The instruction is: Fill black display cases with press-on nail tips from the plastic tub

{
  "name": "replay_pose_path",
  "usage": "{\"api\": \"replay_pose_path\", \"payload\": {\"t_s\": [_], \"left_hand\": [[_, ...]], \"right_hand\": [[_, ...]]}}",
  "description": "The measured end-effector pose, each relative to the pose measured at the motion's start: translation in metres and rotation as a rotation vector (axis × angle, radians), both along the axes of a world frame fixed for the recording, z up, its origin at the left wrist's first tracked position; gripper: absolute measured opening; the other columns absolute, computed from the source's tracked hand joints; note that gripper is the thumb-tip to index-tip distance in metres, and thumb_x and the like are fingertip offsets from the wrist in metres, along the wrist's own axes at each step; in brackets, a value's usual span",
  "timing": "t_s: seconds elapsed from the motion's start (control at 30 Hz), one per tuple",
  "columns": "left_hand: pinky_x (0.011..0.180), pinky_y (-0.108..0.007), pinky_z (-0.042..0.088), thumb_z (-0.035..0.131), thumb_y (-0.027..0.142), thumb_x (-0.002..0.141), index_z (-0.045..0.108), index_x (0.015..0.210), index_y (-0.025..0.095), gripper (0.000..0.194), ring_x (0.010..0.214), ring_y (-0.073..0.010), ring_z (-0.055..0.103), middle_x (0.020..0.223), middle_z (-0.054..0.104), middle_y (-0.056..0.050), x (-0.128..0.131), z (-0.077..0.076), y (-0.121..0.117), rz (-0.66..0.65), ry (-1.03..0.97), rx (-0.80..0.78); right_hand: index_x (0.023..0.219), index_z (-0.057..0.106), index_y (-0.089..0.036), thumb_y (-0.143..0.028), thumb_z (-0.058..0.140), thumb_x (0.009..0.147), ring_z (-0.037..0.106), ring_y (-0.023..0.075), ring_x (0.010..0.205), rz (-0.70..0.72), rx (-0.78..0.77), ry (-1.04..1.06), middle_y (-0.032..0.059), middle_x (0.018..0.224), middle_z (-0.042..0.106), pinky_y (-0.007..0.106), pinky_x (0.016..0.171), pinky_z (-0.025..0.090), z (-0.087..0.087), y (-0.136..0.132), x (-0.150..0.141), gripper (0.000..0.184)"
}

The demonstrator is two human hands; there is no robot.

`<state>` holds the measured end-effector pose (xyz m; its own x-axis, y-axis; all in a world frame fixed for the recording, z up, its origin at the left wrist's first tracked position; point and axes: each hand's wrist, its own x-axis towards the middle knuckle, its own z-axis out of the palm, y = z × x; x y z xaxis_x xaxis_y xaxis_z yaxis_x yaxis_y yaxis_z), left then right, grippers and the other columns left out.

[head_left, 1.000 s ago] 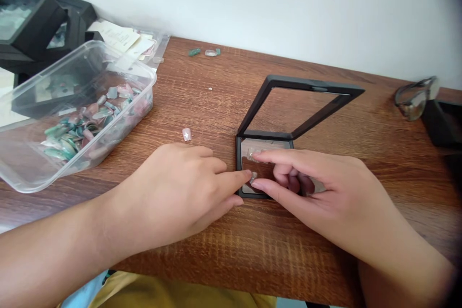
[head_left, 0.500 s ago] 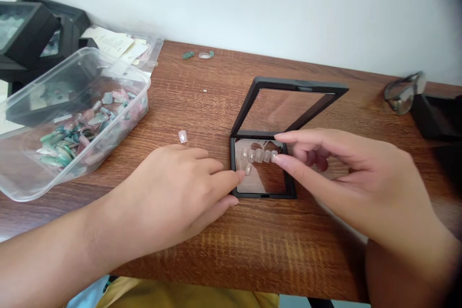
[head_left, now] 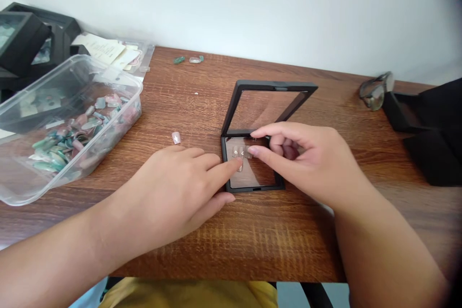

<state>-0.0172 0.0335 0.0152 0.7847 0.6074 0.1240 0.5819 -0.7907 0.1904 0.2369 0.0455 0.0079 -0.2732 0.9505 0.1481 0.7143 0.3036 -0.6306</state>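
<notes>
A small black display box [head_left: 252,188] lies open on the wooden table, its framed lid [head_left: 274,87] tilted up at the back. A few pale press-on nails [head_left: 236,152] lie in a row on its clear film. My left hand [head_left: 180,187] rests on the table with the index finger stretched onto the box's left side, its tip on a nail. My right hand [head_left: 310,159] hovers over the box, other fingers curled. Its thumb and index finger pinch at the right end of the nail row. One loose pale nail [head_left: 176,137] lies on the table left of the box.
A clear plastic tub [head_left: 21,192] with several green and pink nails stands at the left. Behind it are black boxes [head_left: 21,33] and bagged papers [head_left: 108,50]. Small nails [head_left: 187,59] lie near the wall. Glasses [head_left: 375,90] and more black boxes [head_left: 433,144] are at the right.
My right hand lifted off the box's lower left, swung to the right end of the nail row, then came back left along it. My left index finger stayed at the box's left edge.
</notes>
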Motion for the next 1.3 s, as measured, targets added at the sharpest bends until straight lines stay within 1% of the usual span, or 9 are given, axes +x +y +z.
{"api": "replay_pose_path", "payload": {"t_s": [0.17, 0.3, 0.47, 0.77, 0.9, 1.03, 1.3], "left_hand": [[0.068, -0.039, 0.051, 0.060, 0.037, 0.102, 0.062, 0.133, 0.021, 0.035, 0.082, -0.0238, 0.072, 0.096, 0.074, -0.001, -0.001, 0.000, 0.001, -0.008, 0.009, -0.003], [0.067, -0.039, 0.052, 0.062, 0.037, 0.101, 0.065, 0.129, 0.020, 0.033, 0.081, -0.0239, 0.073, 0.094, 0.075, -0.001, -0.002, 0.001, 0.002, -0.004, 0.004, -0.007], [0.068, -0.041, 0.054, 0.062, 0.038, 0.101, 0.063, 0.135, 0.017, 0.040, 0.081, -0.0251, 0.073, 0.093, 0.075, -0.001, -0.001, 0.000, 0.002, 0.002, 0.002, 0.002], [0.064, -0.040, 0.051, 0.063, 0.039, 0.100, 0.063, 0.134, 0.018, 0.040, 0.076, -0.0238, 0.072, 0.087, 0.073, 0.001, -0.001, 0.002, 0.001, 0.028, 0.005, 0.006], [0.066, -0.041, 0.052, 0.062, 0.039, 0.100, 0.063, 0.134, 0.017, 0.041, 0.078, -0.0243, 0.072, 0.089, 0.074, 0.000, -0.002, 0.002, 0.001, 0.030, 0.017, 0.008], [0.066, -0.041, 0.052, 0.060, 0.038, 0.101, 0.061, 0.136, 0.017, 0.041, 0.080, -0.0246, 0.072, 0.092, 0.075, -0.001, -0.002, 0.002, 0.000, 0.030, 0.032, 0.000], [0.067, -0.042, 0.052, 0.061, 0.038, 0.101, 0.061, 0.137, 0.015, 0.043, 0.081, -0.0256, 0.072, 0.094, 0.076, -0.002, 0.003, 0.002, 0.000, 0.051, 0.041, -0.018]], "right_hand": [[0.099, 0.078, -0.025, -0.037, 0.075, 0.093, 0.044, 0.0100, 0.049, 0.018, -0.012, -0.061, -0.0075, 0.058, 0.051, 0.027, 0.051, 0.033, -0.004, -0.001, -0.012, 0.013], [0.098, 0.077, -0.025, -0.038, 0.075, 0.093, 0.045, 0.0097, 0.049, 0.014, 0.006, -0.048, -0.0080, 0.058, 0.050, 0.027, 0.052, 0.033, -0.005, -0.002, -0.016, 0.014], [0.098, 0.077, -0.025, -0.037, 0.075, 0.093, 0.044, 0.0092, 0.049, 0.012, 0.049, -0.039, -0.0087, 0.057, 0.049, 0.026, 0.053, 0.034, -0.008, 0.000, -0.016, 0.013], [0.098, 0.077, -0.025, -0.033, 0.074, 0.095, 0.046, 0.0078, 0.050, 0.020, 0.098, 0.003, -0.0092, 0.058, 0.048, 0.024, 0.052, 0.037, -0.009, 0.000, -0.011, 0.009], [0.099, 0.077, -0.025, -0.034, 0.076, 0.093, 0.044, 0.0084, 0.049, 0.049, 0.065, 0.018, -0.0092, 0.058, 0.046, 0.024, 0.051, 0.037, -0.007, -0.001, -0.005, 0.010], [0.097, 0.077, -0.026, -0.034, 0.075, 0.094, 0.044, 0.0102, 0.049, 0.040, 0.024, 0.001, -0.0083, 0.057, 0.046, 0.027, 0.051, 0.036, -0.007, -0.002, -0.005, 0.009], [0.098, 0.077, -0.026, -0.036, 0.072, 0.095, 0.046, 0.0108, 0.049, 0.043, 0.042, -0.020, -0.0075, 0.057, 0.047, 0.027, 0.052, 0.037, -0.007, 0.001, -0.009, 0.012]]}}
